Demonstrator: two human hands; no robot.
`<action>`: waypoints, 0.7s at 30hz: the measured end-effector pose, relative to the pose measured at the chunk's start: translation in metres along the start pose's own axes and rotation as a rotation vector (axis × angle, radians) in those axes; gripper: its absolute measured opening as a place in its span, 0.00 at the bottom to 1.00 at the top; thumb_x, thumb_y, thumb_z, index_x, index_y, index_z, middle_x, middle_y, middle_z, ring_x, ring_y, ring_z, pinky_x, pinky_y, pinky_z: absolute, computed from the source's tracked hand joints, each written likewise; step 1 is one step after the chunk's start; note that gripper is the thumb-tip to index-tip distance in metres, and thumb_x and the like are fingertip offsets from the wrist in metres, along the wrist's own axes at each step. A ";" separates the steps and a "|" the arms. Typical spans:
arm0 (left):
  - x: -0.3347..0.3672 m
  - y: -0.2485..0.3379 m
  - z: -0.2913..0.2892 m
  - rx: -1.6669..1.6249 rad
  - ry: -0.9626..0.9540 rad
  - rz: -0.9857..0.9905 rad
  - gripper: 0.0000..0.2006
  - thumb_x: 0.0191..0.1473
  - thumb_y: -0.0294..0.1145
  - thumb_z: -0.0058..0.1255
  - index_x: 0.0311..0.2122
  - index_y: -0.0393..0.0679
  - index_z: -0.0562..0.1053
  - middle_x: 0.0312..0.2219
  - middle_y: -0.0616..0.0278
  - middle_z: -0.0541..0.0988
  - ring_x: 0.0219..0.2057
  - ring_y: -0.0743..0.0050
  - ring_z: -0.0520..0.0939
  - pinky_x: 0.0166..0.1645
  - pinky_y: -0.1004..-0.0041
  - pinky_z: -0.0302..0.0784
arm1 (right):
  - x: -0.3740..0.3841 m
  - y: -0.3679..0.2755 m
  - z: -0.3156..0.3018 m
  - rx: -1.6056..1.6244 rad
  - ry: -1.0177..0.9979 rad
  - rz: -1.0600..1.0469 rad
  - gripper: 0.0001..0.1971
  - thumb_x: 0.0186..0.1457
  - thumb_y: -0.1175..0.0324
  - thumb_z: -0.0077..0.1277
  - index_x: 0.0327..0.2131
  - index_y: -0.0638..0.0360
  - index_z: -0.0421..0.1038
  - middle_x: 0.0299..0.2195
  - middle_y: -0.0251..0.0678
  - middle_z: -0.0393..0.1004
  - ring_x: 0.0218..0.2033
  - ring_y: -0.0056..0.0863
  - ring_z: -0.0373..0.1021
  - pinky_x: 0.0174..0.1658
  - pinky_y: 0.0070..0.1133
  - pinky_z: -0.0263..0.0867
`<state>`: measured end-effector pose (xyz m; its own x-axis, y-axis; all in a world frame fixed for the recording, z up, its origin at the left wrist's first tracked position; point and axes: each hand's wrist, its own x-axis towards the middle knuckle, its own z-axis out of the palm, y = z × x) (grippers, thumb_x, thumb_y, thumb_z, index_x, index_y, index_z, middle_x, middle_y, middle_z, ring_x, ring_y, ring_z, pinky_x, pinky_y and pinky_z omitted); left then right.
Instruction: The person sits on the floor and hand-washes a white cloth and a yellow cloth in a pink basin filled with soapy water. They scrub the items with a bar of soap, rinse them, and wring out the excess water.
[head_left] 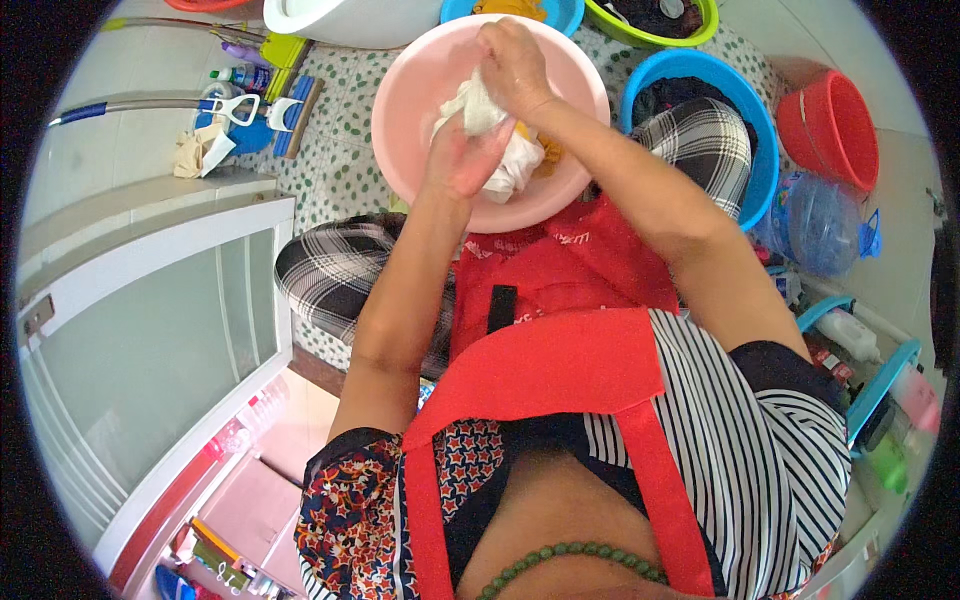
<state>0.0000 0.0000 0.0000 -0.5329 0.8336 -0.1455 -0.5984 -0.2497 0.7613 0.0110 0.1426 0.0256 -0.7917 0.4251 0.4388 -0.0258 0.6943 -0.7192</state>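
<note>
Tiled floor, pink basin [420, 90]. I see left hand [462, 155] and right hand [515, 65] fingers clamped on white cloth [480, 108]; yellow fabric [548, 155], apparently, just beyond them.

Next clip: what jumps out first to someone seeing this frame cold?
Both hands meet over the pink basin at top centre, the left hand and right hand squeezing a white cloth between them. A red apron fills the middle below. To the right stand a blue basin holding dark clothes and a red bucket.
</note>
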 end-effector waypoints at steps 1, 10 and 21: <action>0.005 -0.001 0.002 -0.125 -0.042 -0.039 0.26 0.58 0.34 0.41 0.60 0.43 0.51 0.61 0.56 0.54 0.62 0.63 0.53 0.65 0.65 0.46 | 0.002 0.005 -0.005 0.045 0.088 -0.100 0.13 0.38 0.85 0.43 0.31 0.60 0.66 0.37 0.45 0.68 0.41 0.46 0.64 0.46 0.33 0.61; -0.043 0.013 -0.003 -0.450 0.236 -0.052 0.21 0.59 0.29 0.34 0.58 0.37 0.55 0.58 0.53 0.59 0.59 0.62 0.60 0.63 0.66 0.56 | -0.065 -0.052 0.052 -0.122 -0.468 0.196 0.17 0.51 0.74 0.37 0.45 0.62 0.68 0.46 0.50 0.67 0.46 0.44 0.65 0.50 0.34 0.60; -0.041 0.015 -0.016 -0.504 0.192 -0.007 0.20 0.61 0.35 0.28 0.56 0.38 0.58 0.56 0.54 0.62 0.58 0.62 0.62 0.63 0.67 0.55 | -0.105 -0.086 0.058 -0.174 -0.282 -0.196 0.18 0.45 0.73 0.46 0.43 0.66 0.68 0.47 0.59 0.64 0.57 0.53 0.52 0.57 0.38 0.53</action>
<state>0.0031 -0.0456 0.0072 -0.5992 0.7427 -0.2988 -0.7903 -0.4893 0.3687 0.0613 0.0048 0.0099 -0.9193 0.1152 0.3763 -0.1085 0.8449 -0.5238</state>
